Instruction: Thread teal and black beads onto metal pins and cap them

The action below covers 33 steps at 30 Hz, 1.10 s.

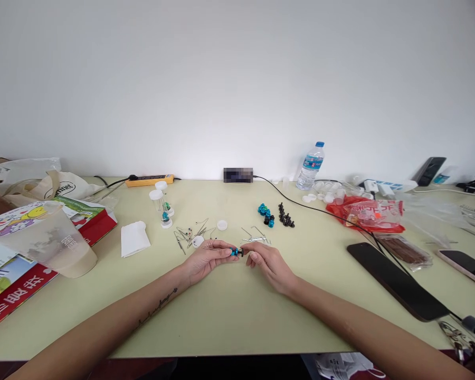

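Observation:
In the head view, my left hand point(209, 259) pinches a small blue and black part point(235, 252) between thumb and fingers. A thin metal wire sticks out leftward from this grip. My right hand point(267, 262) is curled, its index fingertip at the part's black end; its other fingers are folded under and partly hidden. Just behind my left hand lie thin metal wires point(187, 236) and a white round cap point(221, 225). Bent metal rods point(255, 236) lie behind my right hand. Beyond them are a heap of blue parts point(264, 211) and a group of black parts point(286, 217).
Clear tubes with white lids point(158, 210) stand left, near folded white paper point(134, 239). A plastic cup point(59, 243) leans at far left. A water bottle point(311, 166), red packaging point(364, 214) and a dark phone point(393, 279) are on the right; a black cable point(293, 201) crosses there.

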Each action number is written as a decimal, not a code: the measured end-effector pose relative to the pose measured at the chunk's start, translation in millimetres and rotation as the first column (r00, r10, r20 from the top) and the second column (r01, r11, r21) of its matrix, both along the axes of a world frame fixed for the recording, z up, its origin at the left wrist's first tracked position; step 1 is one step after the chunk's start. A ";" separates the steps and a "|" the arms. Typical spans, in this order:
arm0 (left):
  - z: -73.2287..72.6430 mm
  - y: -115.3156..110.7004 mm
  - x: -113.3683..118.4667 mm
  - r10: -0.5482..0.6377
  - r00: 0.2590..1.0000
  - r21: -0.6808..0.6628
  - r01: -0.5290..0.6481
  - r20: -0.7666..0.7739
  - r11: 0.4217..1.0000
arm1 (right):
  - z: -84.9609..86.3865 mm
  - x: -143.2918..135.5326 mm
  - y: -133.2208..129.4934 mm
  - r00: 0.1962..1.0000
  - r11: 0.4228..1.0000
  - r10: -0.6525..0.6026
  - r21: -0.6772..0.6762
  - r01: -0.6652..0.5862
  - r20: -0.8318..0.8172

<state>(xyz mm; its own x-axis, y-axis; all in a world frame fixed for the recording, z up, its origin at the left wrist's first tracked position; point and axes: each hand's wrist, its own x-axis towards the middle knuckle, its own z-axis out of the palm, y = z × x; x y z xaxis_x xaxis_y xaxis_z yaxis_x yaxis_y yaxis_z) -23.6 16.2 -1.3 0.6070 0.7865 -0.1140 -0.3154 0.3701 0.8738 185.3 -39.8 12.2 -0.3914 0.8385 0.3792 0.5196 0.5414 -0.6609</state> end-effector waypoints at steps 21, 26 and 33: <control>0.7 -1.2 -0.4 0.015 1.000 -0.005 -0.015 0.005 1.000 | -0.8 -0.9 1.5 1.000 1.000 -0.018 -0.014 0.018 -0.020; 0.1 -0.7 0.4 0.013 1.000 -0.015 -0.013 0.004 1.000 | -0.8 -0.6 2.1 1.000 1.000 -0.009 -0.006 0.009 -0.005; 3.0 -1.4 0.2 -0.003 1.000 0.016 0.003 0.009 1.000 | -0.6 -0.5 1.5 1.000 1.000 -0.006 -0.021 0.006 -0.027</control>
